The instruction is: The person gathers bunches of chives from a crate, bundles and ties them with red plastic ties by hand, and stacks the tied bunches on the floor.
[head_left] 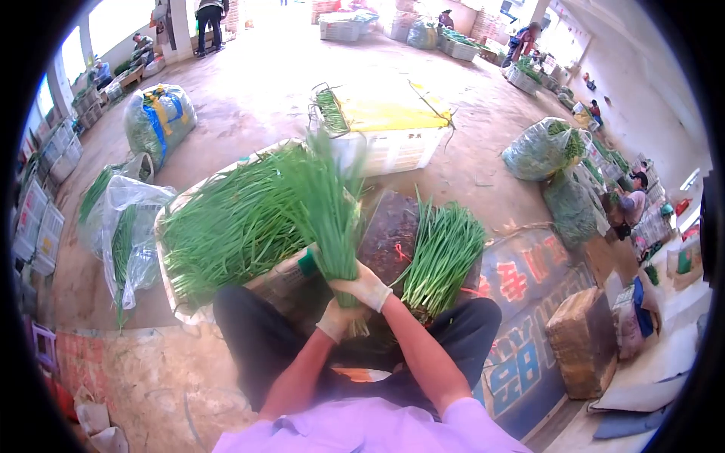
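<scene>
Both of my hands wear pale gloves and grip one upright bunch of long green stalks (pixel 330 219), its leafy tips blurred. My left hand (pixel 340 318) is wrapped round the pale root end, low between my knees. Just above it, my right hand (pixel 364 287) closes round the stems. Left of the bunch, a white crate (pixel 175 283) is heaped with loose green stalks (pixel 230 219). To the right, a pile of green stalks (pixel 444 253) lies with its pale ends toward me, beside a dark board (pixel 387 234).
A white box with a yellow cover (pixel 396 147) stands ahead. Stuffed plastic bags (pixel 160 124) are at the left, more bags (pixel 544 149) at the right. A cardboard block (pixel 581 343) sits at the near right. Several people work farther off, one person (pixel 633 204) at the right.
</scene>
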Demonstrator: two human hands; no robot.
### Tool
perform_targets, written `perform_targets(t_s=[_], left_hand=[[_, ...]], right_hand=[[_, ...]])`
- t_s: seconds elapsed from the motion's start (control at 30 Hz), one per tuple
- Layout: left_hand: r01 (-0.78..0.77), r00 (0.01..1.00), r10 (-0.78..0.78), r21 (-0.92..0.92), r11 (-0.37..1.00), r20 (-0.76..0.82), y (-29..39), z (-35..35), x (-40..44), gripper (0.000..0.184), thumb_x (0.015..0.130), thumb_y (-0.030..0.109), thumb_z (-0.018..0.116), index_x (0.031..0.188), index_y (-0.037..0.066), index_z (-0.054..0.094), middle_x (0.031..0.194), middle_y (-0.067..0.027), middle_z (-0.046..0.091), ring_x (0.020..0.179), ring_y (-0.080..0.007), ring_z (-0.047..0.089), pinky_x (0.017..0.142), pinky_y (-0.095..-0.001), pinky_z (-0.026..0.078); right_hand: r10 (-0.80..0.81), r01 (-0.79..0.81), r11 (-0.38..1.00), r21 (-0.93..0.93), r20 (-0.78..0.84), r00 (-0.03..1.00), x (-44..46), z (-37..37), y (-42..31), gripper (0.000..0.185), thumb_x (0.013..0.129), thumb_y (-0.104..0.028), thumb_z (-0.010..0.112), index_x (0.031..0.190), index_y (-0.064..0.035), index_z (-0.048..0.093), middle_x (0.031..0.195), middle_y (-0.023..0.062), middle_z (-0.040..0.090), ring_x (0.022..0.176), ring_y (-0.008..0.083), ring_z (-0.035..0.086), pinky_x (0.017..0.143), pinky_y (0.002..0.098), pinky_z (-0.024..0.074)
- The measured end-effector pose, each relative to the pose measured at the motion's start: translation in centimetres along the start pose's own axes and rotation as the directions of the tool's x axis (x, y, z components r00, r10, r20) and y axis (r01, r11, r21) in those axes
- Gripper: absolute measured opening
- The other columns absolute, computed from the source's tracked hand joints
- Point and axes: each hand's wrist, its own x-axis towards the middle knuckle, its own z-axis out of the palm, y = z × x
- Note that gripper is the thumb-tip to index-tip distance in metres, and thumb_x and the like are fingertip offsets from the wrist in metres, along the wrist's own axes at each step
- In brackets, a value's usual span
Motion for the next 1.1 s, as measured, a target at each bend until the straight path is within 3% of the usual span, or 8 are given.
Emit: perform_targets(t_s=[0.07,0.13,0.3,0.67,0.8,0.9,1.03,1.1], left_hand=[[0.071,0.997,-0.071,-0.209,0.975,0.007,-0.8,-0.7,-0.4,0.035,0.075,0.002,0.073,0.109,0.0,0.064,0.089,-0.0111,0.069,0.075,-0.0251,0.069,0.069,-0.038,0.057],[0.196,0.969,-0.239,-0.392,0.899,-0.064,-1.1,-1.5,-0.3,0.039,0.079,0.003,0.069,0.117,-0.001,0.061,0.088,-0.0103,0.067,0.072,-0.0253,0.068,0.068,-0.0393,0.057],[0.166,0.981,-0.196,-0.475,0.864,-0.014,-0.5,-1.6,-0.8,0.057,0.081,0.003,0.065,0.135,0.001,0.048,0.091,-0.0103,0.066,0.073,-0.024,0.068,0.069,-0.0405,0.059],[0.183,0.977,-0.211,-0.513,0.839,0.004,-1.5,-2.3,-0.1,0.051,0.083,-0.001,0.064,0.132,0.002,0.05,0.094,-0.0112,0.067,0.075,-0.0245,0.069,0.07,-0.0425,0.06],[0.198,0.975,-0.22,-0.491,0.849,0.011,-2.0,-2.7,0.0,0.053,0.087,0.01,0.07,0.136,0.004,0.049,0.101,-0.0106,0.067,0.083,-0.0247,0.069,0.077,-0.0433,0.059],[0.228,0.943,0.059,-0.762,0.606,0.329,-2.4,-2.6,0.4,0.073,0.086,0.053,0.07,0.141,0.011,0.048,0.115,-0.0106,0.066,0.104,-0.0254,0.065,0.095,-0.0467,0.053],[0.271,0.944,0.013,-0.8,0.536,0.329,-1.2,-2.0,0.3,0.076,0.084,0.06,0.067,0.139,0.011,0.05,0.116,-0.0116,0.065,0.105,-0.0256,0.064,0.096,-0.0471,0.052],[0.273,0.958,-0.088,-0.775,0.57,0.273,-2.0,-2.3,1.0,0.051,0.09,0.044,0.067,0.122,0.005,0.059,0.106,-0.0118,0.068,0.097,-0.0266,0.068,0.089,-0.0466,0.056]], right_hand=[[0.058,-0.057,0.992,-0.116,0.008,0.998,1.3,-0.4,2.1,0.077,0.076,-0.026,0.083,0.139,-0.0012,0.046,0.12,0.0139,0.064,0.112,0.0225,0.061,0.098,0.0335,0.0469],[-0.021,-0.123,0.79,-0.601,-0.227,0.974,2.2,-1.3,3.3,0.085,0.075,-0.035,0.083,0.142,-0.0007,0.043,0.122,0.0175,0.064,0.111,0.0249,0.062,0.097,0.0351,0.0484],[-0.094,-0.016,0.959,-0.284,-0.369,0.925,4.2,-2.0,-0.1,0.027,0.085,-0.02,0.073,0.104,-0.0019,0.07,0.096,0.0127,0.073,0.089,0.0224,0.07,0.083,0.0334,0.0533],[0.026,-0.197,0.714,-0.672,-0.255,0.967,7.3,1.3,-0.6,0.031,0.079,-0.034,0.073,0.092,-0.0058,0.075,0.092,0.016,0.073,0.091,0.0322,0.07,0.084,0.04,0.0539],[-0.01,-0.034,0.981,-0.193,-0.219,0.976,5.4,-0.4,-0.1,0.021,0.083,-0.018,0.07,0.093,0.0012,0.07,0.079,0.0087,0.071,0.074,0.0159,0.068,0.067,0.0297,0.0521],[0.017,0.04,0.97,0.239,-0.23,0.973,2.9,-1.6,-0.9,0.015,0.089,-0.011,0.066,0.098,0.0015,0.064,0.093,0.0103,0.07,0.08,0.0164,0.067,0.07,0.0298,0.0541],[0.011,0.092,0.82,0.565,-0.176,0.984,-0.5,-1.8,-2.6,0.004,0.092,-0.002,0.059,0.096,-0.0035,0.057,0.097,0.0152,0.067,0.088,0.0235,0.067,0.078,0.0365,0.0568],[-0.003,0.098,0.828,0.552,-0.17,0.985,-1.9,-1.6,-3.7,0.006,0.092,-0.002,0.059,0.097,-0.0043,0.057,0.097,0.0149,0.067,0.087,0.0243,0.067,0.078,0.0384,0.0568]])
